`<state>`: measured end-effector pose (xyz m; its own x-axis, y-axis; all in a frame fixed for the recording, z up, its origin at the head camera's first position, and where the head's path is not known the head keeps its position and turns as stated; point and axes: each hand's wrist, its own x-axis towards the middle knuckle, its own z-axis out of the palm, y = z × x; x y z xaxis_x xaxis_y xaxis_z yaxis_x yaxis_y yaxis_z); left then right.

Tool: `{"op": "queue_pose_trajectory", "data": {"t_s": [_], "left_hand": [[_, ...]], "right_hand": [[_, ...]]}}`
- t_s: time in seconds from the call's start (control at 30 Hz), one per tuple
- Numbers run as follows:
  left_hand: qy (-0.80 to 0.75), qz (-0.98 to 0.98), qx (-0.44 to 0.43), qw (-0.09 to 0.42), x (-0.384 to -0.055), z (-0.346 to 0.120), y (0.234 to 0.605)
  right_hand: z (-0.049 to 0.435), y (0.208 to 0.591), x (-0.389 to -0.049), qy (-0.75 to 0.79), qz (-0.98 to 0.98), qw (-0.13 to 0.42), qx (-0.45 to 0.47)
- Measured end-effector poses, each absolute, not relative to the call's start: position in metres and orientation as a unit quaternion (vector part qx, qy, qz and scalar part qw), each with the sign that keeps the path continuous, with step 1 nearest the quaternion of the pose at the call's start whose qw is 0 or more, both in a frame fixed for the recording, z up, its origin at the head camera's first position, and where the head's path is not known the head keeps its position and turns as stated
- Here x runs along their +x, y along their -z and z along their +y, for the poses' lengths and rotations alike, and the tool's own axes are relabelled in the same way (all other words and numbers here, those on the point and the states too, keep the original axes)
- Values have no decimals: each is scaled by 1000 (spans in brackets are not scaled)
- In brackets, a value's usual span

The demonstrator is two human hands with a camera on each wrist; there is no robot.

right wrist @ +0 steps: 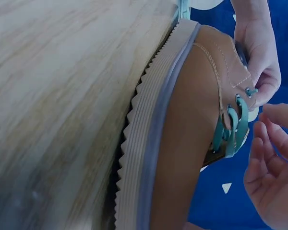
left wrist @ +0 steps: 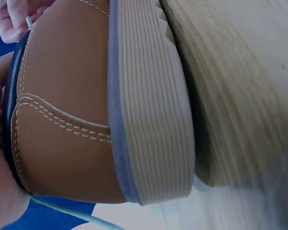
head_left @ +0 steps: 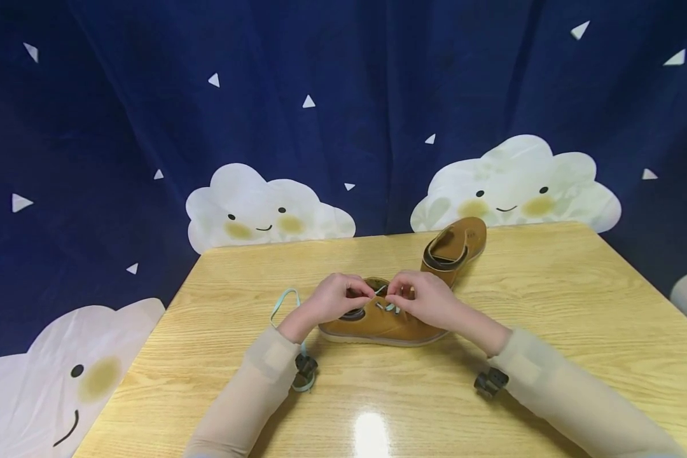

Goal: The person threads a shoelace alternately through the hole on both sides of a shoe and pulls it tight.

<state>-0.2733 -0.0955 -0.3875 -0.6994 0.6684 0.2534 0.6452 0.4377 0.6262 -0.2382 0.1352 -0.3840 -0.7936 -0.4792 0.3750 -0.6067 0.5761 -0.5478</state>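
A tan leather shoe (head_left: 378, 327) with a pale ridged sole stands on the table, teal shoelace (right wrist: 241, 124) threaded through some eyelets. My left hand (head_left: 334, 299) is at the shoe's opening, thumb and finger pinching the shoelace near an upper eyelet; the exact grip is partly hidden by the collar. A short lace end pokes out of that eyelet in the right wrist view. Close by, my right hand (head_left: 423, 296) hovers with loosely bent fingers, thumb and forefinger close together. I see no lace between them in the right wrist view.
A second tan shoe (head_left: 455, 245) stands behind to the right, toward the table's far edge. Loose teal lace (head_left: 284, 299) trails over the wooden table (head_left: 235, 273) on the left. A dark blue cloud-print curtain (head_left: 378, 114) hangs behind.
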Motion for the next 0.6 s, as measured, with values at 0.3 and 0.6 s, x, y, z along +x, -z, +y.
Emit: {"op": "queue_pose_trajectory", "data": {"t_s": [0.3,0.6], "left_hand": [[-362,851,380,18,-273,-95,387],[-358,857,371,20,-271,-96,386]], "right_hand": [[127,384,-232,-290,-904,86,302],[119,386,-232,-278,-911,81,294]]}}
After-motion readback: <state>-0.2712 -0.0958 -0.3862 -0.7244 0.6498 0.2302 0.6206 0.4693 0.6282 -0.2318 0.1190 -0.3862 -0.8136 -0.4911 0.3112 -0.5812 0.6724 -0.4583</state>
